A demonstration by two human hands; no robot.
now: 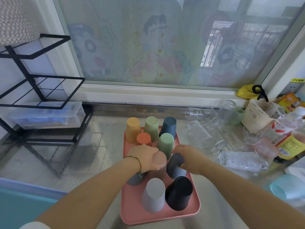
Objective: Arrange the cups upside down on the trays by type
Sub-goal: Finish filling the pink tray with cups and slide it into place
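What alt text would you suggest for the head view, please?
On a pink tray of upside-down cups, the left hand grips a brown cup and the right hand a dark grey ribbed cup. Clear glasses lie jumbled at right.

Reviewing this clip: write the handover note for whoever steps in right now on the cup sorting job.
Left hand grips the brownish-pink plastic cup; right hand grips the dark grey ribbed plastic cup, both over the pink rectangular tray.
Done: the other coloured plastic cups stand upside down on that tray.
Left: the clear drinking glasses lie on the counter to the right, not visibly on a tray; a light blue plastic cup lies at the right edge.
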